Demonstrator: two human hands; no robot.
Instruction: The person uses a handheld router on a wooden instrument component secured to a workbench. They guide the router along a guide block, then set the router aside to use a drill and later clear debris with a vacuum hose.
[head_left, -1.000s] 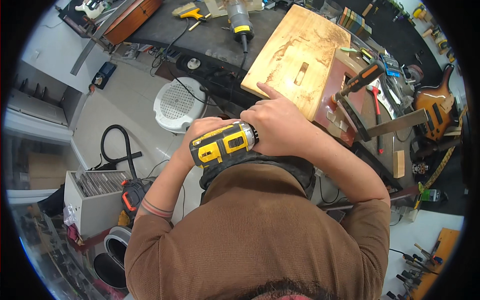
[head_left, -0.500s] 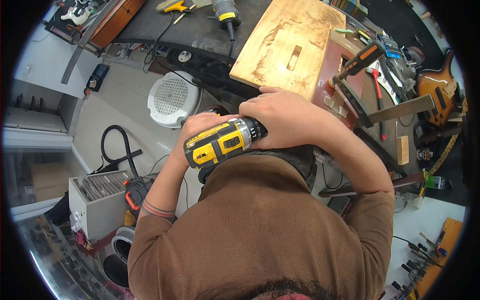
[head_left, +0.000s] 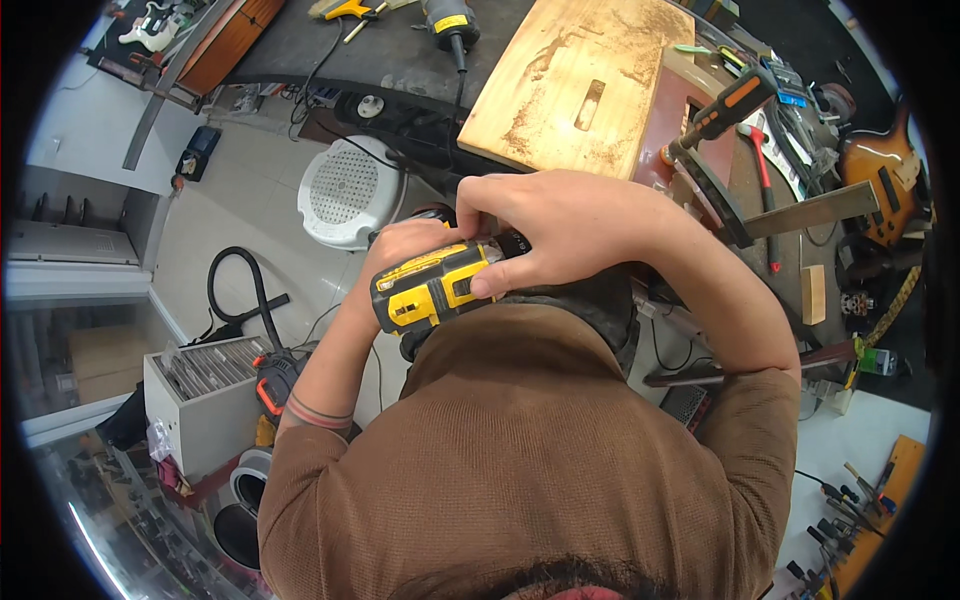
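A yellow and black cordless drill [head_left: 420, 292] is held close in front of my torso, its front end toward the right. My left hand [head_left: 402, 245] is closed round it from the far left side, though its handle is mostly hidden. My right hand [head_left: 540, 220] grips the front end, thumb along the near side by the collar and fingers curled over the top. The chuck is largely covered by this hand. Just beyond my hands lies a pale wooden board [head_left: 550, 90] with a short slot and wood dust on it.
An orange-handled bar clamp [head_left: 725, 110] stands at the board's right, near a red-handled hammer [head_left: 763, 180]. A corded power tool [head_left: 450, 22] lies on the dark bench. At the left are a white stool [head_left: 350, 190], a black hose [head_left: 250, 270] and a box of flat cases [head_left: 205, 400].
My right hand has shifted from round the drill's dark collar, lifting its knuckles and setting its thumb back along the drill's body. The left hand keeps its hold.
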